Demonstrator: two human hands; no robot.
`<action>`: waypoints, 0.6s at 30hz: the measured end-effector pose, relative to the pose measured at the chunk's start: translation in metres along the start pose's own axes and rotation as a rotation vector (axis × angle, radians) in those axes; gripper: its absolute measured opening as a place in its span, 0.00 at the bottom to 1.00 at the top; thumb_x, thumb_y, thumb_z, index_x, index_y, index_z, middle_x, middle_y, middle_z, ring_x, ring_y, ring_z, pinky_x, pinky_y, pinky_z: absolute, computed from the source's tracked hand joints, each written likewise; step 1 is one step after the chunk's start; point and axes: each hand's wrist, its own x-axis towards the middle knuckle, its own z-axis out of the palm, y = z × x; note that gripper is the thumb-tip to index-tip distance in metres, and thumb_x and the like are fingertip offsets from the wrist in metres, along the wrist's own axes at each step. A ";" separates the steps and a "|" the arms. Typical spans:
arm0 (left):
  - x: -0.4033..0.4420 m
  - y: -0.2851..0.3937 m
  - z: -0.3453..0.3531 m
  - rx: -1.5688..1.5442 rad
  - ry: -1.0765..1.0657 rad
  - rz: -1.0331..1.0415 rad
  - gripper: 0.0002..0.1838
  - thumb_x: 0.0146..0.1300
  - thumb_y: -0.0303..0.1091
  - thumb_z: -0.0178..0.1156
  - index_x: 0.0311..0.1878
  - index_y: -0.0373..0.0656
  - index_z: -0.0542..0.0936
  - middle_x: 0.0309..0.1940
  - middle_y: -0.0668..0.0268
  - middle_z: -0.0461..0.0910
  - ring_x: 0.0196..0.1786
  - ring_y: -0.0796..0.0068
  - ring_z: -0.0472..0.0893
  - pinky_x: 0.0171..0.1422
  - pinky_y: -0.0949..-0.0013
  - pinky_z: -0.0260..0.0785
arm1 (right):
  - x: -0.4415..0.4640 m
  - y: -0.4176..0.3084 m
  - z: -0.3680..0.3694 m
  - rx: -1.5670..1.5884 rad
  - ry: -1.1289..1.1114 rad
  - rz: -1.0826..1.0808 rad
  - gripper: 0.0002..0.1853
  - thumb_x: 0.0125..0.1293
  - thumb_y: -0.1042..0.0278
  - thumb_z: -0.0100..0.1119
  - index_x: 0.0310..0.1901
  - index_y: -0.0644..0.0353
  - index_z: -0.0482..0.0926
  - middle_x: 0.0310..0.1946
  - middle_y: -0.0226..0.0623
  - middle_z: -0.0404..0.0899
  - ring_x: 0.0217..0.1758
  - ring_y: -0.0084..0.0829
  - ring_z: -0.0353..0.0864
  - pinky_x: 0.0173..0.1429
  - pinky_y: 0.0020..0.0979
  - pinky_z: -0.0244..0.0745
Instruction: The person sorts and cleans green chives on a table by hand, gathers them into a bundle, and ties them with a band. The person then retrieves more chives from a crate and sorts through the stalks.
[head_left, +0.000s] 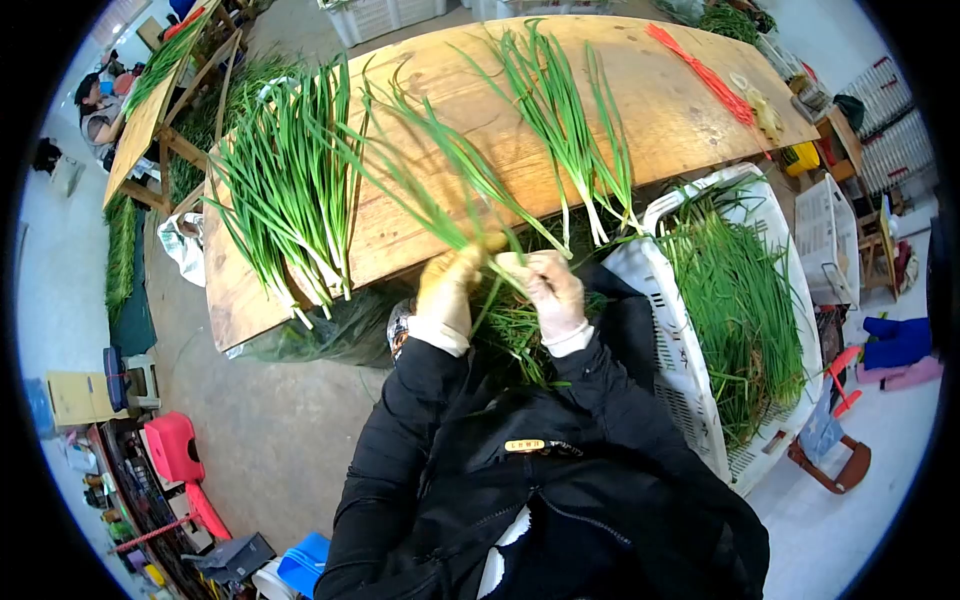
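Observation:
Both my hands wear pale gloves and meet just in front of the table's near edge. My left hand is closed round a few green onions, whose leaves point away over the table. At their root end, my right hand pinches with bent fingers; part of the stalks is hidden there. Below the hands, loose green leaves lie over my lap. A thick row of green onions rests on the left of the table, white ends toward me. Smaller groups of green onions lie farther right.
The wooden table curves around in front of me. A white plastic crate full of long green leaves stands at my right. Red ties lie at the table's far right. Another person is at a second table, far left.

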 end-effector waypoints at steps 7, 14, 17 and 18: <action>0.012 0.023 -0.038 -0.061 0.056 -0.006 0.12 0.58 0.35 0.53 0.40 0.36 0.77 0.36 0.63 0.79 0.29 0.85 0.72 0.30 0.83 0.61 | -0.014 -0.016 -0.075 -0.369 -1.536 0.440 0.18 0.55 0.55 0.58 0.39 0.60 0.75 0.33 0.39 0.75 0.38 0.30 0.75 0.44 0.28 0.69; 0.003 0.016 -0.015 -0.115 0.041 -0.061 0.08 0.56 0.33 0.56 0.36 0.39 0.77 0.29 0.69 0.78 0.29 0.83 0.73 0.32 0.82 0.62 | 0.035 -0.082 -0.025 -0.784 -0.497 -0.457 0.31 0.42 0.62 0.64 0.52 0.53 0.68 0.43 0.36 0.68 0.48 0.34 0.65 0.52 0.30 0.62; -0.004 0.018 -0.005 -0.222 0.022 -0.046 0.07 0.56 0.33 0.57 0.34 0.40 0.76 0.25 0.70 0.76 0.26 0.82 0.71 0.31 0.81 0.61 | 0.032 -0.022 0.010 -0.604 -0.346 -0.587 0.20 0.47 0.66 0.61 0.44 0.55 0.72 0.38 0.31 0.72 0.39 0.33 0.71 0.40 0.28 0.69; -0.001 0.018 -0.013 -0.151 0.062 -0.041 0.07 0.55 0.34 0.58 0.33 0.41 0.76 0.25 0.72 0.75 0.26 0.84 0.71 0.30 0.82 0.61 | 0.038 -0.026 0.006 -0.497 -0.317 -0.600 0.15 0.50 0.69 0.58 0.41 0.57 0.73 0.33 0.30 0.73 0.31 0.34 0.73 0.33 0.30 0.71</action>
